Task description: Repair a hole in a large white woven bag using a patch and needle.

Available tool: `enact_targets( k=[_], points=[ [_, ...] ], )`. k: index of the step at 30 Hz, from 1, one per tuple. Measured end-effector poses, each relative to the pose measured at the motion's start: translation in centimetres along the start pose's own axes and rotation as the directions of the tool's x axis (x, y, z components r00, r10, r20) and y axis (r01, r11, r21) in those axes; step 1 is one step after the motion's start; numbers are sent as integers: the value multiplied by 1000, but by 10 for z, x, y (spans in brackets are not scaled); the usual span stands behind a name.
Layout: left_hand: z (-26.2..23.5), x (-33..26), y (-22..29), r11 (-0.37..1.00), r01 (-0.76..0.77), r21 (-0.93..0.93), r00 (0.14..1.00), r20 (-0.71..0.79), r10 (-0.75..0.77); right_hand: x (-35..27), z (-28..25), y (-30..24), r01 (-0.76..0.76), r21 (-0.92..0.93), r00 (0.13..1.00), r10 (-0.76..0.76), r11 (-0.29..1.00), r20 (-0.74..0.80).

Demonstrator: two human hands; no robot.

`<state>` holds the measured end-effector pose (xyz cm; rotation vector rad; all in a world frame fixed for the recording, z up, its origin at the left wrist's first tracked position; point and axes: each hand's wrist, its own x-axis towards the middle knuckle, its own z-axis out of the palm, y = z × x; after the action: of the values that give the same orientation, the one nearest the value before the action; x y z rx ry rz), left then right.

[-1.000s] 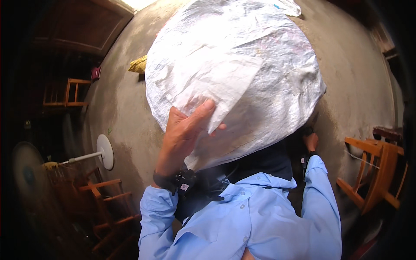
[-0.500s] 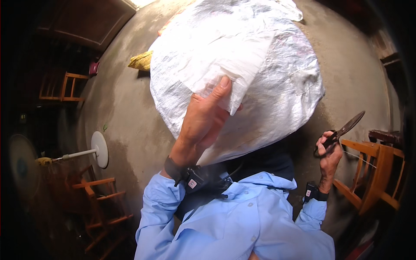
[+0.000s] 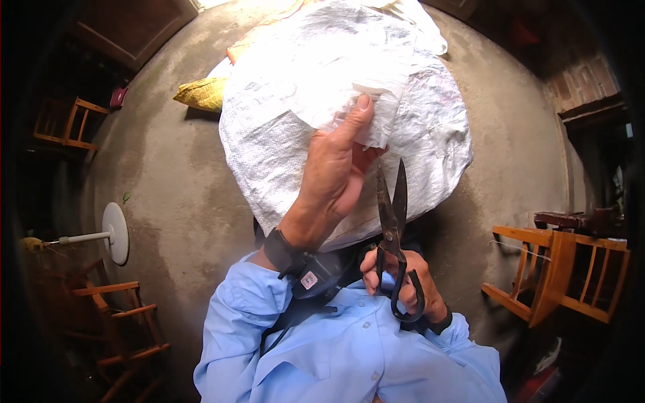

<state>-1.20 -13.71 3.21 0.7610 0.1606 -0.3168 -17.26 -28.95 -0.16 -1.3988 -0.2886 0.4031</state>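
My left hand (image 3: pixel 336 161) is closed on the near end of a thin white plastic bag (image 3: pixel 379 111), thumb on top. Glare washes out much of the bag. Beneath it spreads a large white woven sack (image 3: pixel 430 154), which covers a rounded surface in front of me. In my right hand (image 3: pixel 410 279) is a pair of dark metal scissors (image 3: pixel 392 221), fingers through the handle loops. The scissor blades are slightly parted and point up toward the bag's near end, just right of my left fingers.
Wooden chairs (image 3: pixel 571 269) stand at the right and a wooden chair (image 3: pixel 124 309) at the lower left. A white fan with a round base (image 3: pixel 116 233) lies at the left. Something wrapped in yellow (image 3: pixel 205 94) sticks out beside the sack.
My right hand has brought the scissors in from the far right to the middle, close to my left hand. The scissor blades have parted. My left hand keeps its hold on the bag.
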Motion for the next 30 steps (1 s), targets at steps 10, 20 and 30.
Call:
enact_targets(
  k=[10,20,30],
  points=[
    [9,-3,-4,998,12,-66,1000,-5,-13,7,-5,5,-13,9,999,14,1000,-46],
    [5,-1,-10,997,35,-72,999,4,-35,6,-6,3,-32,61,998,35,998,-56],
    [1,1,-12,997,37,-71,999,5,-37,3,-6,6,-10,31,998,11,999,-56]
  ],
)
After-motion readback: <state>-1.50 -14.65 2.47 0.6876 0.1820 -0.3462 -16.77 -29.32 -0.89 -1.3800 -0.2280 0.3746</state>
